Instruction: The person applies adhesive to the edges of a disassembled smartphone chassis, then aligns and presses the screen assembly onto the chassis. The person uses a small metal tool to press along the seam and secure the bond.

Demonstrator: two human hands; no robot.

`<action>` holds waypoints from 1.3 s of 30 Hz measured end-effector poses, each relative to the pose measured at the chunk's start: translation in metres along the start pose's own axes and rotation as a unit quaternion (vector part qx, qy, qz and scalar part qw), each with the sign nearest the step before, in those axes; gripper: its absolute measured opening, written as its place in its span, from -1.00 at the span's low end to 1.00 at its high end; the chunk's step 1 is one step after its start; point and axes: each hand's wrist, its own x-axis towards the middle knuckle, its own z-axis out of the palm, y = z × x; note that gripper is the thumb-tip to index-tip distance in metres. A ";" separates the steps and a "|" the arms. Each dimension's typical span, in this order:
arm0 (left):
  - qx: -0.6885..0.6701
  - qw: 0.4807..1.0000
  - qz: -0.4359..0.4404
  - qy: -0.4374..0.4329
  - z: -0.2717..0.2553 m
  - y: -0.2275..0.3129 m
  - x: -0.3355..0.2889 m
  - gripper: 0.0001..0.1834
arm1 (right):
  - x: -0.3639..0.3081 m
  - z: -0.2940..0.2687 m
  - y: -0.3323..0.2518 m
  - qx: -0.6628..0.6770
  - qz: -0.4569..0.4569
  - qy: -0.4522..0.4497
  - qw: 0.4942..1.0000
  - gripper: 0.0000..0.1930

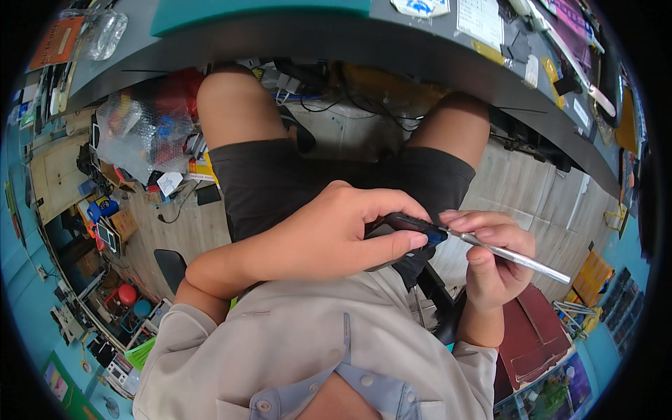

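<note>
My left hand (339, 227) is closed round a dark, flat, phone-like device (418, 225) with a bluish end, held above my lap. Thumb and fingers pinch it from both sides, and most of its body is hidden behind the hand. In my right hand (495, 255) is a slim silver pen-shaped tool (549, 269), gripped like a pencil. Its tip meets the bluish end of the device, or sits very close to it; I cannot tell whether they touch. The tool's rear end points out to the right.
Ahead of my knees runs a grey desk edge (294, 49) with a green mat (259, 15). Bubble wrap (143, 133) and clutter lie on the left. A dark red case (528, 336) stands at the lower right. Cables (357, 105) trail under the desk.
</note>
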 end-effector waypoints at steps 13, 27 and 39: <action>-0.012 1.000 0.024 -0.015 0.014 -0.023 -0.013 -0.71 | -0.019 0.001 -0.003 0.013 0.028 -0.060 0.998 -0.76; -0.019 0.999 0.038 -0.004 0.018 -0.034 -0.021 -0.70 | -0.022 0.005 -0.003 -0.005 0.024 -0.082 0.996 -0.76; -0.019 0.999 0.044 -0.002 0.020 -0.038 -0.026 -0.70 | -0.023 0.006 -0.006 -0.075 0.002 -0.116 0.990 -0.75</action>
